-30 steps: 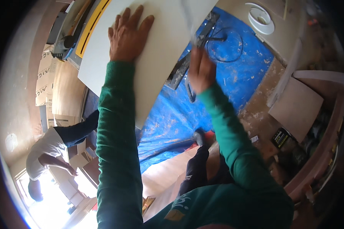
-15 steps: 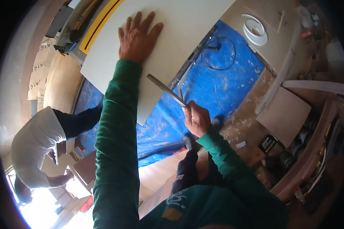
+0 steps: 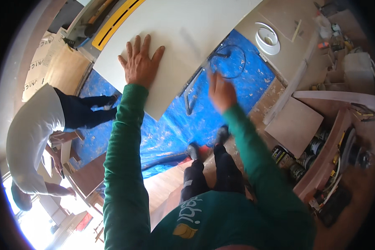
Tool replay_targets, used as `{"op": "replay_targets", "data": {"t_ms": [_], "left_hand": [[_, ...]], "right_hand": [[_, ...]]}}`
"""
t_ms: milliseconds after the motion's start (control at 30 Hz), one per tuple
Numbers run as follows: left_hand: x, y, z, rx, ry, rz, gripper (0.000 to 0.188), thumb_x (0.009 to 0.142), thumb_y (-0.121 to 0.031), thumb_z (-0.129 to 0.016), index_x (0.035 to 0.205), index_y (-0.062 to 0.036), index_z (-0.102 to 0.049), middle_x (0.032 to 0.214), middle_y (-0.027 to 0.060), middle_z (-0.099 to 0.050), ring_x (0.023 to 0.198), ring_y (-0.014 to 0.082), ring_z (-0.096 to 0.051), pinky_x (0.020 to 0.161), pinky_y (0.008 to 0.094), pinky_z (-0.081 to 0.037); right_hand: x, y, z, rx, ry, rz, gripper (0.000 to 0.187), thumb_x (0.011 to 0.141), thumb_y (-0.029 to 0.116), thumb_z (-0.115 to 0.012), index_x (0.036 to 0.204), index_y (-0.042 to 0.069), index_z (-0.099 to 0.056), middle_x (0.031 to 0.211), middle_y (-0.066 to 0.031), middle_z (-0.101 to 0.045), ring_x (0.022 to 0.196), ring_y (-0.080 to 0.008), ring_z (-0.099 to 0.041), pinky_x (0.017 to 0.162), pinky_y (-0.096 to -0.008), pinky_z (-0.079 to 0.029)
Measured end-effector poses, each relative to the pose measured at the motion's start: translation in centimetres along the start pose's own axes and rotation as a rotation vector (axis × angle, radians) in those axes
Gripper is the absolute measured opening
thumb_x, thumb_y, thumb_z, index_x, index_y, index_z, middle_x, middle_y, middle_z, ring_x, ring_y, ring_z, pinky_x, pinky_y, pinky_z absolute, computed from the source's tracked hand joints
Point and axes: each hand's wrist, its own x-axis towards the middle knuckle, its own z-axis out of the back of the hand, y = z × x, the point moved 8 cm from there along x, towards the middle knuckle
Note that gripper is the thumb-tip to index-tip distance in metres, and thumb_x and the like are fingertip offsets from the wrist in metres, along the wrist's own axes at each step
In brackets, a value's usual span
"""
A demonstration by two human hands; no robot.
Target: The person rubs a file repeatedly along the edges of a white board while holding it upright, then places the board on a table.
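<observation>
My left hand lies flat on a large white board, fingers spread and pointing away from me. My right hand is closed and smeared by motion, just off the board's right edge. From it a narrow flat metal file reaches out over the board, showing only as a faint grey streak. Whether the file touches the board I cannot tell. Along the board's far left side runs a yellow strip with a dark slot.
A blue tarp covers the floor under the board, with a black cable loop on it. At the left, a person in a white shirt bends over wooden pieces. White rings, a brown panel and several cans stand right.
My right hand has moved away from me and slightly right, swinging the file farther over the board. My left hand has slid nearer to me. The bent person's arms and legs have shifted.
</observation>
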Motion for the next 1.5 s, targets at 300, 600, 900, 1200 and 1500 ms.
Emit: {"op": "replay_targets", "data": {"t_ms": [300,600,900,1200,1500], "left_hand": [[-1.8,1.4,0.3,-0.026,0.027,0.022,0.062,0.093,-0.057,-0.049,0.143,-0.0217,-0.046,0.154,0.0097,-0.033,0.145,0.0337,-0.022,0.115,0.0602,-0.009],[-1.6,1.4,0.3,-0.104,0.011,0.016,0.060,0.092,-0.054,-0.052,0.140,-0.0182,-0.051,0.153,0.0092,-0.037,0.145,0.0328,-0.023,0.116,0.0582,-0.008],[-1.6,1.0,0.2,-0.146,-0.015,-0.004,0.058,0.092,-0.051,-0.054,0.138,-0.0154,-0.052,0.150,0.0081,-0.041,0.144,0.0310,-0.026,0.117,0.0559,-0.009],[-1.1,0.9,0.6,-0.231,-0.072,-0.014,0.055,0.094,-0.042,-0.056,0.139,-0.0124,-0.049,0.147,0.0065,-0.045,0.143,0.0305,-0.029,0.117,0.0540,-0.012],[-1.4,1.0,0.5,-0.246,-0.070,0.001,0.052,0.094,-0.039,-0.056,0.139,-0.0131,-0.049,0.144,0.0069,-0.048,0.142,0.0309,-0.031,0.117,0.0537,-0.012]], "right_hand": [[-7.5,2.8,-0.4,0.128,0.349,-0.244,0.027,0.100,0.030,-0.045,0.089,0.007,-0.055,0.061,-0.0224,-0.058,0.060,-0.0443,-0.060,0.053,-0.0530,-0.046],[-7.8,3.7,-0.7,0.143,0.426,-0.262,0.031,0.101,0.032,-0.041,0.093,0.005,-0.055,0.065,-0.0241,-0.060,0.062,-0.0456,-0.059,0.054,-0.0539,-0.048],[-2.3,3.0,0.7,0.004,0.182,-0.016,0.034,0.102,0.035,-0.040,0.094,0.004,-0.053,0.062,-0.0237,-0.060,0.060,-0.0430,-0.062,0.050,-0.0547,-0.048],[0.1,3.0,1.3,-0.016,0.194,-0.133,0.031,0.102,0.028,-0.043,0.085,0.005,-0.053,0.057,-0.0214,-0.057,0.055,-0.0418,-0.060,0.046,-0.0514,-0.046],[-1.7,3.5,1.2,0.047,0.279,-0.198,0.034,0.101,0.033,-0.042,0.086,0.005,-0.053,0.058,-0.0212,-0.058,0.054,-0.0437,-0.059,0.048,-0.0545,-0.046]]}}
